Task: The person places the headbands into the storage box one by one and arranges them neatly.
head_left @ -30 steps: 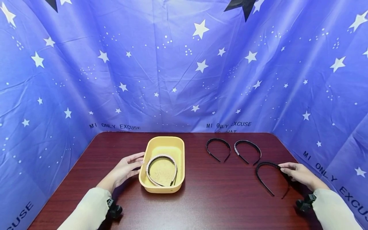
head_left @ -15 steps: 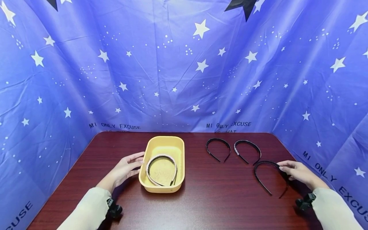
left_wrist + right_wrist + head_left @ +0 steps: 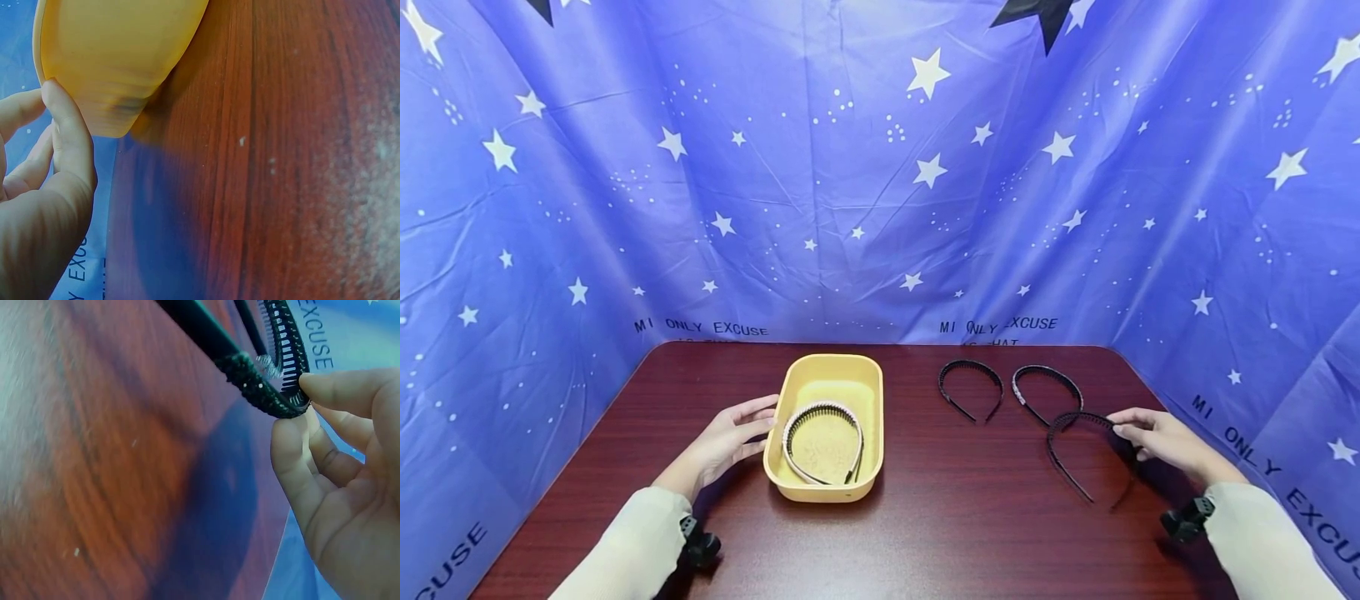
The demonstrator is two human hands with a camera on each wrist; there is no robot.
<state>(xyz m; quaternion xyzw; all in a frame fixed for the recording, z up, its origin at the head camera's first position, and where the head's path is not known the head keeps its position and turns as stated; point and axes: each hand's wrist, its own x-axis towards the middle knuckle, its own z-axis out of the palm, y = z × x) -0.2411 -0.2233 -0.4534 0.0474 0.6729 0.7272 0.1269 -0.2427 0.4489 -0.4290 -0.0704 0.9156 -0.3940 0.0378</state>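
Here, a black toothed headband (image 3: 1078, 446) is pinched between thumb and fingertips of the right hand (image 3: 1157, 437), lifted slightly over the bench (image 3: 940, 517). The yellow tray (image 3: 775, 450), holding a pearl headband (image 3: 822, 440), is touched by the relaxed left hand (image 3: 726, 442). Two more headbands (image 3: 1009, 390) are seen behind.

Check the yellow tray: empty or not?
Not empty. One headband lies inside the tray; left hand touches its side.
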